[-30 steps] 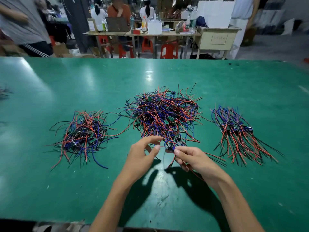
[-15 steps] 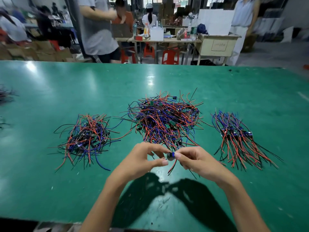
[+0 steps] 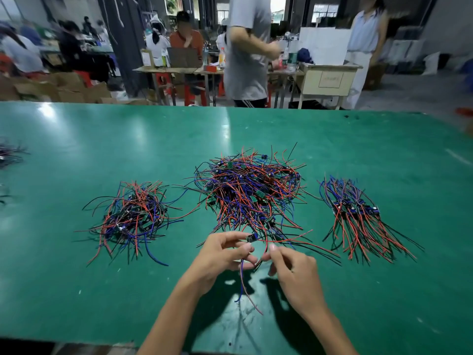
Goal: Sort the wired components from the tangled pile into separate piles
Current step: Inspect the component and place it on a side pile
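You hold 1 small board [image 3: 252,237] just near of the tangled pile [image 3: 252,194], lifted so its wires hang free and show which pile it belongs to. Your left hand [image 3: 225,254] pinches it between curled fingers, blue and red leads dangling below. Your right hand [image 3: 291,267] has loosely curled fingers at the red wire [image 3: 289,239]; I cannot tell if it grips. 2 sorted piles, left [image 3: 133,216] and right [image 3: 358,216], flank the tangle.

Both forearms bare to frame edge, no sleeves. Left grip [image 3: 225,254] & right grip [image 3: 294,267]: no gloves, rings or watch. Nails short.
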The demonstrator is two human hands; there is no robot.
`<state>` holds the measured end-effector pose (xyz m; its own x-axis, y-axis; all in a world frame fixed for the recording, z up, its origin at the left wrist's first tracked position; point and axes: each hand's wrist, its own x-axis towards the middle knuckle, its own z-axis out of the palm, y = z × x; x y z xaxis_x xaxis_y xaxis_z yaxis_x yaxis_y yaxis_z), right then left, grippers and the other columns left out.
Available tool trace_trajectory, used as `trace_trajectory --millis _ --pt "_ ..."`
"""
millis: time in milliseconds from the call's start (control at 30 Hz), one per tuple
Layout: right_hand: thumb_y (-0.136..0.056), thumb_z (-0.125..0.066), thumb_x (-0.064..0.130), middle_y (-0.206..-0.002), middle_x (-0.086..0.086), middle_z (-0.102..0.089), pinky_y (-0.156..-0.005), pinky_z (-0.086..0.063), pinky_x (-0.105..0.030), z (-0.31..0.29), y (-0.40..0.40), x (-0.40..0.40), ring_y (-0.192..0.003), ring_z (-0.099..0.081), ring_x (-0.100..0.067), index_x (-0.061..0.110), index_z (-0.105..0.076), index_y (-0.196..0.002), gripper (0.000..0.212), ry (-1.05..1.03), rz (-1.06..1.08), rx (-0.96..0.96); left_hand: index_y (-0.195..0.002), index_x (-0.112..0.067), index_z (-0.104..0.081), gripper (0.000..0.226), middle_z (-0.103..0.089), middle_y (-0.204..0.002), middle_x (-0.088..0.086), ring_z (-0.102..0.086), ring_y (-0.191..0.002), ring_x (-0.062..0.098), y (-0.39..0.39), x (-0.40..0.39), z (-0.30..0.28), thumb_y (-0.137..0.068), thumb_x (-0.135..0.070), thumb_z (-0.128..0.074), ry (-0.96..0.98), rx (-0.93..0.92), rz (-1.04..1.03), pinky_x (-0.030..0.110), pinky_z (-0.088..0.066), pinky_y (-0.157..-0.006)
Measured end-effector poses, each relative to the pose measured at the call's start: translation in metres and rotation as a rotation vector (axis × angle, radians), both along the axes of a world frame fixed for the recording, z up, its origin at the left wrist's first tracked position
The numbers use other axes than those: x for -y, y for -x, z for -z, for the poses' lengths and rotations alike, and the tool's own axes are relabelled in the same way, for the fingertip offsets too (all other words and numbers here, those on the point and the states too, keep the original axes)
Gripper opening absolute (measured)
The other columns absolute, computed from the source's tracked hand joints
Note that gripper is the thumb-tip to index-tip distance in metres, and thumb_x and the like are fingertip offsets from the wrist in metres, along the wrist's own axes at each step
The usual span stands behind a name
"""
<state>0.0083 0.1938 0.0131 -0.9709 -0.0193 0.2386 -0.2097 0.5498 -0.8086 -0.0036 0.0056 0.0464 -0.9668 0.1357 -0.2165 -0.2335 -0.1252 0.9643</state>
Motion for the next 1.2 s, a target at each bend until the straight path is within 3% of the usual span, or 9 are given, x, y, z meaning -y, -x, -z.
trace_trajectory --millis 133,200,267,367,533,700,867,1033,1200 --pt "-0.097 -0.057 0.048 -0.064 0.007 -0.07 -0.047 -0.037 -0.014 0.014 0.005 0.012 -0.045 -0.053 -0.003 0.026 -0.076 -0.088 0.031 0.344 -0.006 0.218 -0.121 0.003 -0.059 0.033 -0.071 -0.089 0.012 -0.073 -0.08 0.023 -0.012 -0.005 0.012 -0.09 -0.002 -0.068 -0.116 0.07 0.076 0.035 -0.062 -0.076" --pt "-0.094 -0.061 0.047 -0.065 0.005 -0.067 -0.039 -0.034 -0.016 0.017 0.007 0.015 -0.042 -0.045 -0.004 0.029 -0.076 -0.094 0.023 0.544 0.001 0.242 -0.123 0.003 -0.059 0.035 -0.07 -0.089 0.014 -0.073 -0.08 0.024 -0.016 -0.007 0.016 -0.09 -0.001 -0.069 -0.091 0.081 0.112 0.036 -0.062 -0.079" --pt "-0.096 -0.067 0.037 -0.065 0.005 -0.065 -0.038 -0.034 -0.019 0.019 0.008 0.015 -0.042 -0.042 -0.009 0.031 -0.075 -0.094 0.011 0.589 0.023 0.211 -0.126 0.002 -0.057 0.038 -0.07 -0.091 0.018 -0.072 -0.079 0.025 -0.02 -0.009 0.019 -0.089 0.001 -0.07 -0.052 0.066 0.131 0.034 -0.062 -0.079" --pt "-0.094 -0.071 0.029 -0.066 0.001 -0.065 -0.039 -0.035 -0.022 0.019 0.011 0.011 -0.043 -0.04 -0.011 0.022 -0.076 -0.089 0.01 0.646 0.007 0.214 -0.126 0.0 -0.058 0.038 -0.07 -0.093 0.017 -0.072 -0.08 0.024 -0.019 -0.009 0.02 -0.09 -0.003 -0.071 0.007 0.022 0.147 0.03 -0.059 -0.078" --pt "-0.096 -0.065 0.034 -0.061 -0.001 -0.061 -0.042 -0.036 -0.02 0.013 0.017 0.007 -0.044 -0.041 -0.01 0.015 -0.078 -0.087 0.024 0.571 -0.106 0.245 -0.116 -0.009 -0.071 0.029 -0.076 -0.103 0.008 -0.074 -0.084 0.027 -0.007 -0.019 0.018 -0.101 -0.03 -0.06 0.084 -0.006 0.155 0.034 -0.061 -0.082" --pt "-0.1 -0.064 0.025 -0.071 -0.005 -0.067 -0.044 -0.045 -0.022 0.017 0.017 0.01 -0.053 -0.055 -0.013 0.02 -0.078 -0.101 0.016 0.682 -0.116 0.286 -0.107 -0.013 -0.077 0.015 -0.077 -0.092 0.017 -0.07 -0.072 0.021 -0.004 -0.033 0.025 -0.095 -0.013 -0.068 0.039 -0.065 0.037 0.027 -0.058 -0.07" --pt "-0.087 -0.081 0.022 -0.077 -0.005 -0.073 -0.044 -0.051 -0.028 0.027 0.018 0.012 -0.047 -0.056 -0.017 0.016 -0.075 -0.089 0.009 0.691 0.102 0.183 -0.097 -0.008 -0.079 0.011 -0.077 -0.087 0.015 -0.069 -0.067 0.019 -0.01 -0.041 0.036 -0.092 -0.006 -0.069 -0.03 -0.077 -0.123 0.03 -0.059 -0.071" --pt "-0.081 -0.085 0.026 -0.076 -0.003 -0.073 -0.042 -0.052 -0.029 0.028 0.014 0.014 -0.044 -0.059 -0.019 0.015 -0.073 -0.081 0.017 0.625 0.181 0.142 -0.088 -0.011 -0.079 0.007 -0.076 -0.075 0.011 -0.07 -0.063 0.018 -0.012 -0.047 0.046 -0.089 -0.007 -0.074 0.025 -0.127 -0.257 0.03 -0.058 -0.062" --pt "-0.085 -0.082 0.021 -0.066 -0.001 -0.069 -0.044 -0.052 -0.029 0.028 0.013 0.014 -0.045 -0.056 -0.015 0.013 -0.074 -0.08 0.013 0.614 0.152 0.122 -0.087 -0.017 -0.08 0.005 -0.076 -0.077 0.008 -0.071 -0.061 0.017 -0.012 -0.046 0.054 -0.088 -0.013 -0.077 0.096 -0.176 -0.277 0.027 -0.056 -0.062"
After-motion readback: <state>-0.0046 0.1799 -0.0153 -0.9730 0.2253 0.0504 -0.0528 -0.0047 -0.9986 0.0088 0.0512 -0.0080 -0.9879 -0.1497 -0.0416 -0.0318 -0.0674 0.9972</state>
